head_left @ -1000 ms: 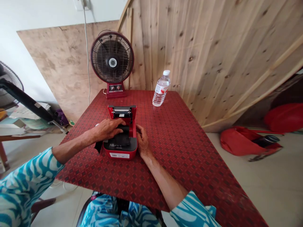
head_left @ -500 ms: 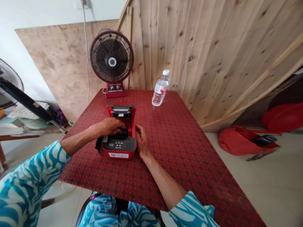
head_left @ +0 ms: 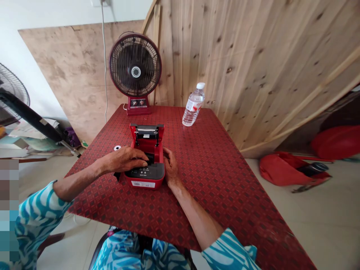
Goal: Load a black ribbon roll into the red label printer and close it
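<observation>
A red and black printer (head_left: 147, 184), small and boxy, stands on the table with its lid (head_left: 146, 131) raised. White labels mark its front. Over its inner bay reaches my left hand (head_left: 126, 159), fingers stretched out and apart, the tips touching the dark front part of the bay. Those fingers partly cover the inside. My right hand (head_left: 171, 167) presses against the printer's right side, its fingers curled along the wall. Just behind my left hand shows a small white roll (head_left: 117, 148) with a dark core.
The red patterned table (head_left: 213, 180) holds a red fan (head_left: 135, 71) at the back and a clear water bottle (head_left: 193, 105) right of it. A wooden wall (head_left: 239, 56) rises behind. On the floor at the right lies a red bag (head_left: 281, 168); another fan (head_left: 14, 93) stands left.
My left hand has drawn out of the bay towards the printer's front panel. The white roll now shows behind it. My right hand stays against the printer's side.
</observation>
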`<control>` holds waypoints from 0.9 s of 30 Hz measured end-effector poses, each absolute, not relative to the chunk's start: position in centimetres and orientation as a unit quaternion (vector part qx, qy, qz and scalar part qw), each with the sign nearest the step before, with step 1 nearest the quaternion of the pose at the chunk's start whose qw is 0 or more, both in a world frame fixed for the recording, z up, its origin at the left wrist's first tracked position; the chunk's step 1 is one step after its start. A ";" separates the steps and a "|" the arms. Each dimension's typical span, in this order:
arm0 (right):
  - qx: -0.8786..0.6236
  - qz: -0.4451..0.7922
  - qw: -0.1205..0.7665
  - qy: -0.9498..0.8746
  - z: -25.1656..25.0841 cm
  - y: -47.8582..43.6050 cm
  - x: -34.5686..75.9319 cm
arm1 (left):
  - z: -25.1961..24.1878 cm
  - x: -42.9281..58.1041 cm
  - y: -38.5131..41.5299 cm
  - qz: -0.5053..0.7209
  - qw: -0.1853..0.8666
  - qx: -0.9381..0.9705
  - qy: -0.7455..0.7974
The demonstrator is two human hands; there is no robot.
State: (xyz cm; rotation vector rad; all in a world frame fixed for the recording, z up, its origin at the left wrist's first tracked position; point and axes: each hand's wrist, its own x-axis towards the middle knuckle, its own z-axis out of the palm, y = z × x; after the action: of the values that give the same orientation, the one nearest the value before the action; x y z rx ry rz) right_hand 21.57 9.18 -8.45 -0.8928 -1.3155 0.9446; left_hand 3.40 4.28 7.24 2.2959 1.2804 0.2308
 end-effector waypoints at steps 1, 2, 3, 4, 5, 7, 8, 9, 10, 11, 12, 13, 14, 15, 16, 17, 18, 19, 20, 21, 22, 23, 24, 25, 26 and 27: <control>-0.385 0.408 0.605 -0.566 -8.4 9.2 21.5 | 7.2 3.3 4.3 0.086 0.252 0.840 0.472; -0.384 0.407 0.607 -0.564 -8.4 9.2 21.5 | 7.2 3.3 4.4 0.089 0.257 0.838 0.473; -0.384 0.406 0.609 -0.563 -8.4 9.2 21.4 | 7.2 3.2 4.4 0.092 0.263 0.835 0.474; -0.384 0.404 0.610 -0.563 -8.5 9.2 21.4 | 7.2 3.2 4.4 0.097 0.271 0.831 0.475; -0.385 0.402 0.611 -0.563 -8.5 9.2 21.4 | 7.2 3.1 4.4 0.102 0.278 0.827 0.477; -0.388 0.399 0.610 -0.564 -8.5 9.2 21.4 | 7.2 3.1 4.5 0.109 0.283 0.824 0.478; -0.388 0.399 0.609 -0.565 -8.5 9.2 21.4 | 7.1 3.1 4.6 0.112 0.275 0.827 0.477; -0.388 0.397 0.609 -0.566 -8.6 9.2 21.4 | 7.0 3.2 4.6 0.118 0.257 0.834 0.473; -0.389 0.396 0.609 -0.567 -8.6 9.2 21.4 | 6.9 3.2 4.5 0.124 0.233 0.845 0.466; -0.390 0.395 0.608 -0.567 -8.6 9.3 21.5 | 6.8 3.3 4.5 0.132 0.205 0.856 0.455; -0.391 0.394 0.608 -0.568 -8.7 9.3 21.5 | 6.7 3.4 4.4 0.141 0.176 0.868 0.443; -0.392 0.395 0.606 -0.568 -8.7 9.3 21.5 | 6.6 3.4 4.3 0.149 0.148 0.878 0.431; -0.392 0.397 0.605 -0.568 -8.7 9.3 21.5 | 6.5 3.5 4.1 0.157 0.124 0.885 0.420; -0.391 0.398 0.605 -0.568 -8.6 9.3 21.5 | 6.5 3.5 4.0 0.164 0.106 0.890 0.412; -0.389 0.400 0.606 -0.568 -8.6 9.3 21.5 | 6.5 3.5 3.8 0.171 0.092 0.892 0.408; -0.386 0.400 0.607 -0.568 -8.6 9.3 21.5 | 6.6 3.5 3.6 0.178 0.080 0.892 0.408; -0.383 0.402 0.607 -0.568 -8.6 9.2 21.5 | 6.8 3.4 3.4 0.185 0.072 0.891 0.409; -0.382 0.403 0.608 -0.568 -8.6 9.3 21.5 | 6.9 3.4 3.3 0.191 0.067 0.889 0.411; -0.381 0.405 0.607 -0.568 -8.5 9.3 21.5 | 7.1 3.4 3.1 0.195 0.065 0.887 0.414; -0.381 0.407 0.606 -0.567 -8.5 9.3 21.5 | 7.2 3.3 3.0 0.198 0.065 0.885 0.417; -0.382 0.409 0.605 -0.566 -8.5 9.3 21.5 | 7.3 3.3 2.8 0.201 0.064 0.884 0.417; -0.383 0.411 0.604 -0.565 -8.5 9.3 21.6 | 7.4 3.3 2.7 0.203 0.063 0.885 0.413; -0.383 0.411 0.604 -0.565 -8.5 9.3 21.6 | 7.4 3.3 2.6 0.206 0.060 0.888 0.407; -0.383 0.411 0.604 -0.566 -8.5 9.3 21.6 | 7.4 3.3 2.4 0.208 0.057 0.891 0.400; -0.382 0.410 0.604 -0.567 -8.4 9.3 21.6 | 7.3 3.3 2.3 0.210 0.054 0.894 0.392; -0.381 0.410 0.603 -0.569 -8.4 9.3 21.7 | 7.2 3.2 2.1 0.212 0.052 0.897 0.384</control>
State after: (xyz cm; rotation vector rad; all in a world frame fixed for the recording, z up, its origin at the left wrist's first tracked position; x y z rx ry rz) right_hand 21.66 9.29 -8.36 -0.8814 -1.3169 0.9486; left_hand 3.25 2.14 7.17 2.7304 1.1670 0.6441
